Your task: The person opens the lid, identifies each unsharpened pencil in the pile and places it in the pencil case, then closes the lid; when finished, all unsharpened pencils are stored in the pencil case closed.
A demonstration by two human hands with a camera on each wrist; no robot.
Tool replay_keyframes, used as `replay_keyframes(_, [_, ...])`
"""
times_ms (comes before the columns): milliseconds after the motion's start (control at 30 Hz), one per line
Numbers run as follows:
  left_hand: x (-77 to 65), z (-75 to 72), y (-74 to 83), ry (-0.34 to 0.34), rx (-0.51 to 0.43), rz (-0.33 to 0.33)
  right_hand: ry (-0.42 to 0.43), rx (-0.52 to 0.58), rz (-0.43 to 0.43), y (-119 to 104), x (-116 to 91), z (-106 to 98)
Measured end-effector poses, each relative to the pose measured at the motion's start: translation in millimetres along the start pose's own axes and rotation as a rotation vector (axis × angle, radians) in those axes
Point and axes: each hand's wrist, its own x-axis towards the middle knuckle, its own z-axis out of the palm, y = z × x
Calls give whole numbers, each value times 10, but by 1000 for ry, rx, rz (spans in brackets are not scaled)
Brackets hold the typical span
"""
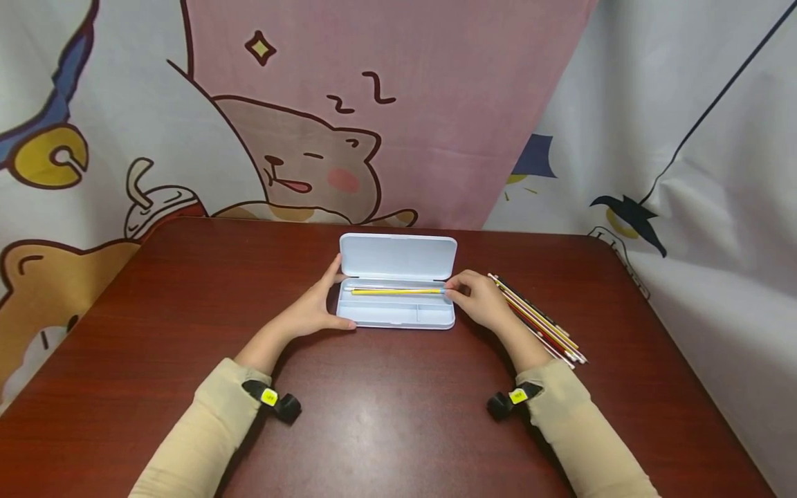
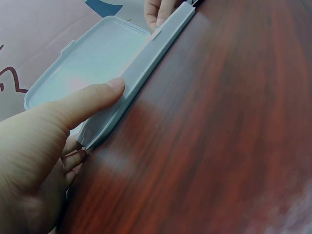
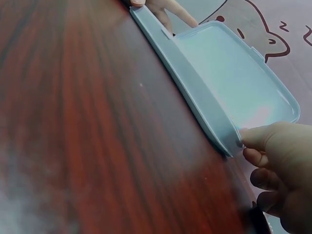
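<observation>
An opened light-blue pencil case [image 1: 395, 316] lies on the table with its lid [image 1: 398, 256] raised at the back. Inside its long rear compartment is a yellow pencil [image 1: 398, 292], with a pale one alongside. The left hand [image 1: 311, 308] grips the case's left end; its thumb [image 2: 105, 93] lies on the front wall and the other fingers reach round the side. At the case's right end, the right hand [image 1: 482, 299] pinches the blue-tipped end of the yellow pencil between thumb and index finger. In the right wrist view the case wall hides that pencil.
Several pencils [image 1: 538, 321] in mixed colours lie in a loose bundle beside the right forearm. The dark red wooden table [image 1: 373, 422] ends at a cartoon-printed curtain [image 1: 436, 138] behind. Each wrist carries a small black camera [image 1: 288, 408].
</observation>
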Motion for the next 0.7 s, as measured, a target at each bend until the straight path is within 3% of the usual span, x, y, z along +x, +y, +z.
replay_keyframes(67, [2, -1, -1, -1, 2, 4, -8, 6, 12, -6, 11, -1])
replay_keyframes(300, [91, 62, -381, 21, 21, 13, -30, 4, 67, -57, 43, -3])
replay_keyframes(700, [97, 68, -428, 22, 32, 15, -9, 1, 141, -95, 35, 29])
